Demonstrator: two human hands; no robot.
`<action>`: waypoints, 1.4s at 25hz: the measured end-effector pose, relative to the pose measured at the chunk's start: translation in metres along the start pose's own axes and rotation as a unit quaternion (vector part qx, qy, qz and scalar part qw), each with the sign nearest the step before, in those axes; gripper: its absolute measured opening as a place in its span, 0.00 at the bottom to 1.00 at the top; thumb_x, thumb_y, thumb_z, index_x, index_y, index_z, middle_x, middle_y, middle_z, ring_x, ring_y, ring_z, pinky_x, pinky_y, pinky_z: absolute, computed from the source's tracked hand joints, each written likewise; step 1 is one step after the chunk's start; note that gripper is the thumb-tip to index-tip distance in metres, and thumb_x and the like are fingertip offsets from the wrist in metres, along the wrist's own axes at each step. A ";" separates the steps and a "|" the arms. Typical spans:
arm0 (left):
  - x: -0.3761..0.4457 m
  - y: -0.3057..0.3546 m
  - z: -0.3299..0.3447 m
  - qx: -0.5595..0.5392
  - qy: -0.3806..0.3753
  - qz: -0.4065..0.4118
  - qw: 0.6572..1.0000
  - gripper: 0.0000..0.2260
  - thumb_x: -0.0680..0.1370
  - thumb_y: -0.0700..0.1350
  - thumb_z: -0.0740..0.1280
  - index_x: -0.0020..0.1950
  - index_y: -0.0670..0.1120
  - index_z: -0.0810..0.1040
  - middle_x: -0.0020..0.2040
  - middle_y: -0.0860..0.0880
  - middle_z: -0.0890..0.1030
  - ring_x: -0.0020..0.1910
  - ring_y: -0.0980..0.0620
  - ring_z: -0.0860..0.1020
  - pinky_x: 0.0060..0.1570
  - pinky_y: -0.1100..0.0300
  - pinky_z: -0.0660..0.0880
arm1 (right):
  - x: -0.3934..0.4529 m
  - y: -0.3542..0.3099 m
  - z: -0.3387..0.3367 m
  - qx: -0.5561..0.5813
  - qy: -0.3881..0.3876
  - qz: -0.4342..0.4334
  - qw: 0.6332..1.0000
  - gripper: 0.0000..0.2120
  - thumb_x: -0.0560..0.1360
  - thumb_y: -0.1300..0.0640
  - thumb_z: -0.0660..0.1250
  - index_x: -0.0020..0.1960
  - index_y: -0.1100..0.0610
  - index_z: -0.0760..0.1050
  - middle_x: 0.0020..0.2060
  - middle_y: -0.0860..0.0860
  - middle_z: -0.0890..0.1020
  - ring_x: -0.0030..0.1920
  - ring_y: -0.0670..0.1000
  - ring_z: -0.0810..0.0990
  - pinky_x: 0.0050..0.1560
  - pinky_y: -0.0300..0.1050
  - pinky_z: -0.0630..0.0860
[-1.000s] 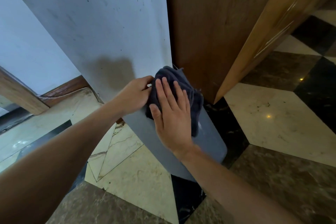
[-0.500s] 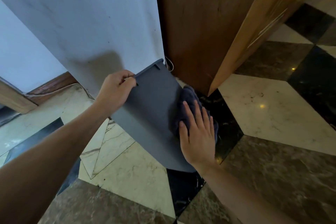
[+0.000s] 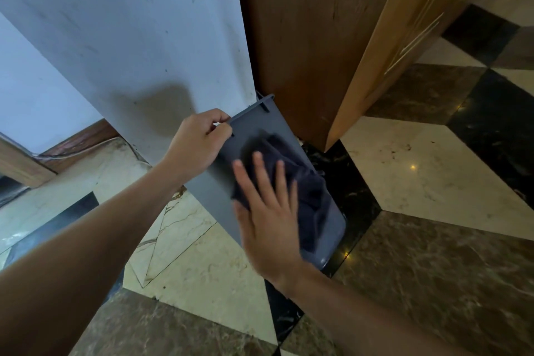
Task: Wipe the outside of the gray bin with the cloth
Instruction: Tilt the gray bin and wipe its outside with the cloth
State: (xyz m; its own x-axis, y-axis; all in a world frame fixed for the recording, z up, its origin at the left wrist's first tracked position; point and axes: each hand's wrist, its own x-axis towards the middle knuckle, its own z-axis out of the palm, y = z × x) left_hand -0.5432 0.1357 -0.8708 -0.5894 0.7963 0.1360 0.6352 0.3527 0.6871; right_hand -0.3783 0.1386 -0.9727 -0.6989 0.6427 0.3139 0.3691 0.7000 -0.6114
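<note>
Sweeping back up the gray bin (image 3: 219, 182), the flat, open right hand (image 3: 268, 220) presses the dark cloth (image 3: 291, 170) while the left hand (image 3: 199, 139) grips its rim; harder pressure could topple it.

You face a scuffed white painted wall (image 3: 124, 37) with dark specks. Beside it on your right stands a brown wooden panel (image 3: 303, 37), then a lighter golden wooden door (image 3: 398, 37). The polished marble floor (image 3: 433, 283), cream, brown and black, reflects small lights.

Building interior, polished marble floor (image 3: 404, 159), wooden door (image 3: 303, 37), white wall (image 3: 130, 37)
</note>
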 end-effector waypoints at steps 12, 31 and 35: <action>-0.008 -0.052 -0.014 -0.068 0.079 -0.104 0.989 0.08 0.69 0.49 0.61 0.37 0.55 0.80 0.33 0.52 0.79 0.34 0.56 0.73 0.40 0.55 0.67 | 0.034 0.065 -0.005 -0.032 -0.031 0.043 0.998 0.27 0.83 0.41 0.43 0.81 0.45 0.52 0.81 0.45 0.54 0.80 0.50 0.52 0.78 0.50 0.54; 0.038 -0.026 -0.040 0.250 -0.106 -0.167 0.948 0.31 0.72 0.70 0.50 0.52 0.48 0.77 0.55 0.45 0.78 0.52 0.43 0.74 0.47 0.52 0.69 | -0.052 0.082 0.006 0.004 0.079 0.113 0.990 0.15 0.83 0.52 0.55 0.59 0.58 0.78 0.52 0.51 0.81 0.51 0.53 0.78 0.52 0.39 0.71; 0.034 -0.019 -0.021 0.206 -0.053 -0.201 0.956 0.26 0.72 0.67 0.56 0.38 0.45 0.76 0.43 0.46 0.79 0.43 0.44 0.76 0.39 0.55 0.69 | -0.059 0.072 0.003 0.027 0.033 0.068 0.997 0.15 0.81 0.49 0.56 0.57 0.54 0.78 0.48 0.46 0.80 0.46 0.46 0.80 0.42 0.35 0.75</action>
State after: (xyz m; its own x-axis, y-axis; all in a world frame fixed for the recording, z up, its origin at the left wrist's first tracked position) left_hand -0.5856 0.1463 -0.8642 -0.7871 0.5935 -0.1683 0.5240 0.7872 0.3253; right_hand -0.3123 0.1501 -1.0378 -0.6028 0.7502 0.2719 0.4218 0.5888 -0.6895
